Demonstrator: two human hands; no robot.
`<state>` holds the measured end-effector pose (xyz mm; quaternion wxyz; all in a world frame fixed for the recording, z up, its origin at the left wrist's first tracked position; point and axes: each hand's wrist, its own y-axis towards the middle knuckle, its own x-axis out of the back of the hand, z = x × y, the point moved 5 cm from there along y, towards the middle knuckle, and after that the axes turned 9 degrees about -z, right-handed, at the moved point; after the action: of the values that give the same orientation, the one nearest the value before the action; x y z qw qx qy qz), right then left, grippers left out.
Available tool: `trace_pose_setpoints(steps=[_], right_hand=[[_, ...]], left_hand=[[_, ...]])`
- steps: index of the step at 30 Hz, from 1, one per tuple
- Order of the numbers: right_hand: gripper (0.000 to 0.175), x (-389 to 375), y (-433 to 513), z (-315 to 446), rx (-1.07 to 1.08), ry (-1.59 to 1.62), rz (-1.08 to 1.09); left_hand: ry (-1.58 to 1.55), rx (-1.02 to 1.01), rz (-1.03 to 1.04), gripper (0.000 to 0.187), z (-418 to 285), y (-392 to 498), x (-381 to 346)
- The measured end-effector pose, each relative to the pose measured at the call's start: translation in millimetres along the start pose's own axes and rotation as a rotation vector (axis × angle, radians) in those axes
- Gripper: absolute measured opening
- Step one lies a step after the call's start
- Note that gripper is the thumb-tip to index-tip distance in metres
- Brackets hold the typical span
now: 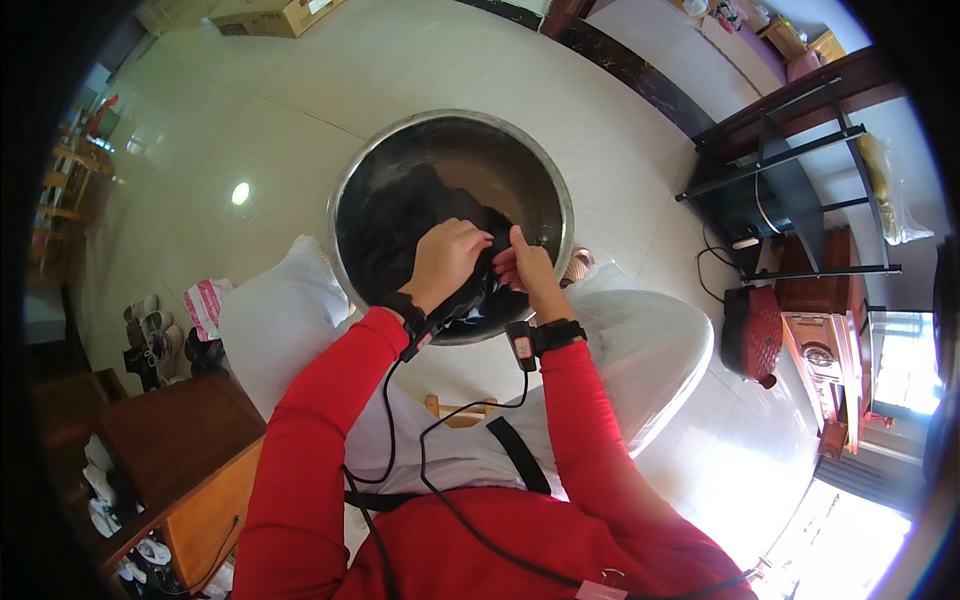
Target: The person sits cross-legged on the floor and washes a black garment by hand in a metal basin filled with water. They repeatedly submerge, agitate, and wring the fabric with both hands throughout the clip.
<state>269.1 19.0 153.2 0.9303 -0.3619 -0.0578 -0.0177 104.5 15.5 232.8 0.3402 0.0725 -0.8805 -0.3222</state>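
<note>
A round metal basin stands on the tiled floor between my knees, with dark wet-looking cloth heaped in its left and middle part. My left hand is over the cloth, its fingers bent and their tips together near the middle of the basin. Just right of it is my right hand, thumb raised and fingers curled towards the left hand. Dark cloth lies under and between the hands; whether either one grips it is hard to see. Both wrists wear black straps with small cabled devices.
A cardboard box lies on the floor at the far left. Shoes and a pink-and-white packet are beside my left knee, near a wooden cabinet. To the right stand a black metal rack and a red rounded object.
</note>
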Motion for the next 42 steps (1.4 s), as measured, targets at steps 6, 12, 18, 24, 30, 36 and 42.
trace_pose_setpoints(steps=[6, 12, 18, 24, 30, 36, 42], right_hand=[[0.036, -10, 5, -18, -0.235, 0.516, 0.259], [0.017, -3, 23, -38, -0.237, 0.304, 0.282], [0.007, -12, 45, -62, -0.202, 0.482, 0.444], [0.01, 42, 96, -106, 0.168, -0.032, -0.446], [0.016, 32, 104, -65, 0.133, -0.182, -0.381], [0.03, 4, 108, -33, 0.378, -0.714, -0.318], [0.02, 23, 136, -54, 0.315, -0.299, -0.185]], left_hand=[[0.011, -0.339, 0.123, 0.01, -30, -5, -12], [-0.051, -0.268, 0.572, 0.013, -16, -20, -31], [-0.507, 0.528, 0.696, 0.025, 36, -38, -65], [-0.289, 0.126, 0.849, 0.021, 37, -84, -94], [-0.227, 0.067, 0.902, 0.015, 38, -89, -93], [-0.121, -0.056, 0.948, 0.015, 21, -90, -89], [-0.376, 0.404, 0.855, 0.024, 48, -59, -91]])
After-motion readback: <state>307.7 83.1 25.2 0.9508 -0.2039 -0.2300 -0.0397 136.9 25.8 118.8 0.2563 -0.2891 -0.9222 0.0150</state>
